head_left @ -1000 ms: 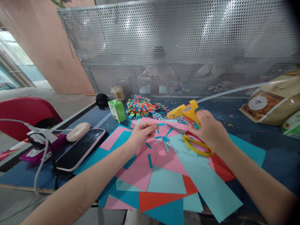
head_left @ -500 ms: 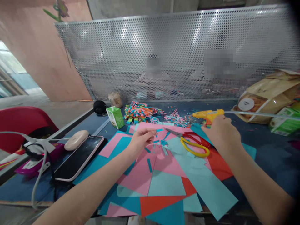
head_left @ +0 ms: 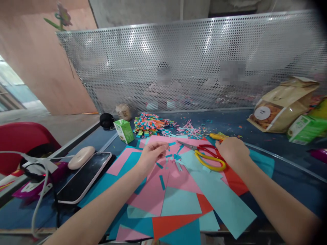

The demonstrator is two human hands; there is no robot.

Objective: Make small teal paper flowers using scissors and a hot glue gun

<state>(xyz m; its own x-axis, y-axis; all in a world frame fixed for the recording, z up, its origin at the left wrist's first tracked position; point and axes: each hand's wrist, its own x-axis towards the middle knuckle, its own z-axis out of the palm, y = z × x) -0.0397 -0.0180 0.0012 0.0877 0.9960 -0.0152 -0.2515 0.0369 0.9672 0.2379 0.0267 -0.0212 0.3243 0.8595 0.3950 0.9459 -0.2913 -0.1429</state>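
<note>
Blue paper strip [head_left: 172, 144] sits pinched between the fingers of the left hand [head_left: 153, 152], which are nearly together, just above the middle of a spread of pink, blue, pale and red paper sheets [head_left: 182, 200]. Just below and to the right lies a small cluster of cut strips [head_left: 176, 157], and more loose blue strips are scattered nearby. The right hand [head_left: 233, 150] has its fingers curled over a yellow glue gun [head_left: 216, 136], hiding its handle. Between the hands, scissors [head_left: 196, 148] with red and yellow handles rest on the sheets. Beyond them are a heap of multicoloured paper pieces [head_left: 148, 124] and a green carton [head_left: 124, 131]. A phone [head_left: 84, 177] lies at left on the dark blue surface [head_left: 293, 149]; a brown bag [head_left: 283, 105] stands at far right, before a perforated metal screen [head_left: 178, 51].
</note>
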